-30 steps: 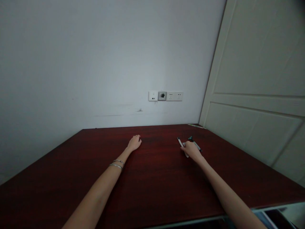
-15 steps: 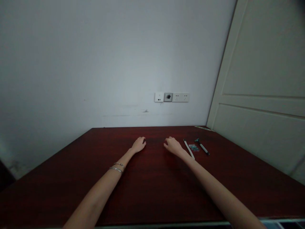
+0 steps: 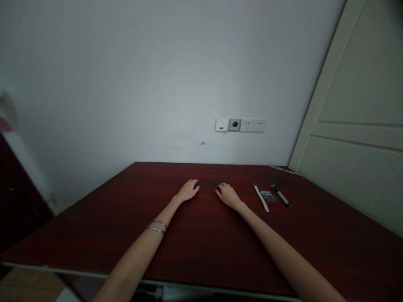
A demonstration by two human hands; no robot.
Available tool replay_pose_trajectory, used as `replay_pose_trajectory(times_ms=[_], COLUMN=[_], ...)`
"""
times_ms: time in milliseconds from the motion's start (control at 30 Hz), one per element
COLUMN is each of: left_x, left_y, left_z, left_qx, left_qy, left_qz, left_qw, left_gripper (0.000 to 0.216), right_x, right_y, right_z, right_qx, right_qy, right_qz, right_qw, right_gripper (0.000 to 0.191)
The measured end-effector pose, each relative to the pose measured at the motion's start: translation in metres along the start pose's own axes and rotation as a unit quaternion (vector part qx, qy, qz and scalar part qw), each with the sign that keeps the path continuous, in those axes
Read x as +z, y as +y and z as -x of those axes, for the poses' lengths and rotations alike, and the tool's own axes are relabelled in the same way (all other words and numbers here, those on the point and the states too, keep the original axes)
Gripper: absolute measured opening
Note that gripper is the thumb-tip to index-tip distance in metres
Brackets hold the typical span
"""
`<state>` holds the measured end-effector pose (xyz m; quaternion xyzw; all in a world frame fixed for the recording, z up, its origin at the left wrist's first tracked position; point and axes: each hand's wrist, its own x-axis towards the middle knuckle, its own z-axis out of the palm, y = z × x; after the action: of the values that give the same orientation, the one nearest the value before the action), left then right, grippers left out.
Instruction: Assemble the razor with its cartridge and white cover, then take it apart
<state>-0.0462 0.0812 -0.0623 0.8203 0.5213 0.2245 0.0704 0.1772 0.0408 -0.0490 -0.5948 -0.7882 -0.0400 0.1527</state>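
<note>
My left hand (image 3: pixel 188 191) lies palm down on the dark red table (image 3: pixel 201 247), fingers stretched out, holding nothing; two thin bracelets (image 3: pixel 156 225) sit on that wrist. My right hand (image 3: pixel 227 195) rests flat beside it, a short gap between them, also empty. To the right of my right hand lie a white stick-like tool (image 3: pixel 261 197), a small teal packet (image 3: pixel 267 195) and a razor (image 3: pixel 280 195) with a teal head, all untouched.
A white wall with a row of sockets (image 3: pixel 240 125) stands behind the table. A cream panelled door (image 3: pixel 359 121) borders the right side. Dark furniture (image 3: pixel 15 201) shows at the far left. A pale strip (image 3: pixel 283 169) lies at the table's back right corner.
My right hand has let go of the items at the right and moved left, now resting flat near my left hand. The view has shifted left. My left hand stayed put.
</note>
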Motion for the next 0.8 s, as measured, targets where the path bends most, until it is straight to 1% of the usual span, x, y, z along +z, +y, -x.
replay_pose_trajectory(times_ms=[100, 200, 333, 600, 800], left_x=[0.000, -0.001, -0.006, -0.012, -0.012], left_y=[-0.007, -0.010, -0.007, 0.000, 0.000], left_z=[0.000, 0.002, 0.007, 0.011, 0.010], left_qx=[-0.012, -0.009, -0.011, 0.007, 0.012], left_qy=[0.000, -0.004, -0.012, -0.023, -0.039], left_qz=[0.006, 0.000, -0.024, -0.075, -0.076], left_qw=[1.000, 1.000, 1.000, 0.997, 0.996], left_gripper=[0.048, 0.049, 0.050, 0.052, 0.050], right_x=[0.003, 0.004, 0.003, 0.008, 0.008], right_y=[0.002, 0.002, 0.001, 0.003, 0.005], right_z=[0.001, 0.001, 0.002, 0.000, 0.000], right_qx=[-0.006, -0.001, 0.011, 0.007, 0.000], right_qy=[0.016, 0.021, 0.012, 0.029, 0.023], right_qz=[-0.002, -0.008, -0.016, -0.037, -0.041], right_qw=[1.000, 1.000, 1.000, 0.999, 0.999], right_gripper=[0.039, 0.039, 0.038, 0.037, 0.038])
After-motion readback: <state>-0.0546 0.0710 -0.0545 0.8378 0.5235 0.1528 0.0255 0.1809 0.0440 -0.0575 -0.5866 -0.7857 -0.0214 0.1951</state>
